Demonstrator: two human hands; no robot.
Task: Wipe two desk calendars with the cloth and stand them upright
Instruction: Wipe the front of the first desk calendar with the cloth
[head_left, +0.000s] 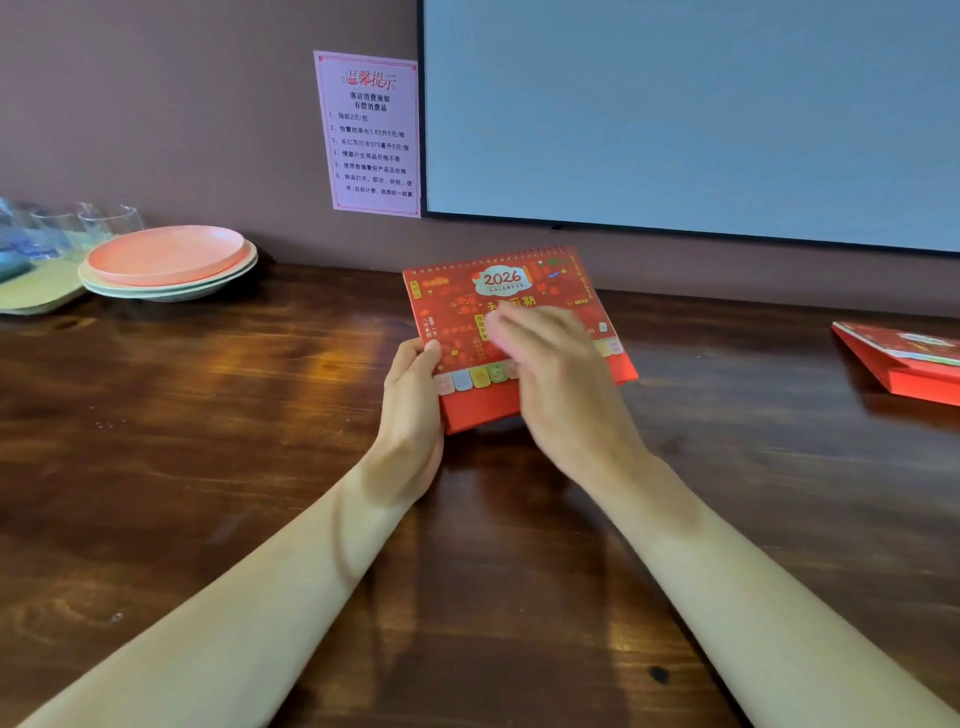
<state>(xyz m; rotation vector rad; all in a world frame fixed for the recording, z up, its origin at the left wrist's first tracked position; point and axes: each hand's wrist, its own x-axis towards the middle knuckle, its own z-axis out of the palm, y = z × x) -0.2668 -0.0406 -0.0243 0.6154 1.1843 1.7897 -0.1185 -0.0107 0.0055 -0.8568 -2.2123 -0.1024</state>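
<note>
A red 2026 desk calendar (467, 291) with a spiral top is in the middle of the dark wooden table (208, 415), cover tilted up toward me. My left hand (413, 395) grips its left edge, thumb on the cover. My right hand (556, 369) lies across the cover's lower right part and is motion-blurred. A pale pinkish blur shows at its fingertips; I cannot tell whether it is a cloth. A second red calendar (904, 364) lies flat at the right edge of the view, away from both hands.
A stack of pink and green plates (166, 260) sits at the back left, with several clear glasses (104, 221) on a green tray (36, 296) beside it. On the wall behind hang a pink notice (371, 135) and a large grey screen (701, 114).
</note>
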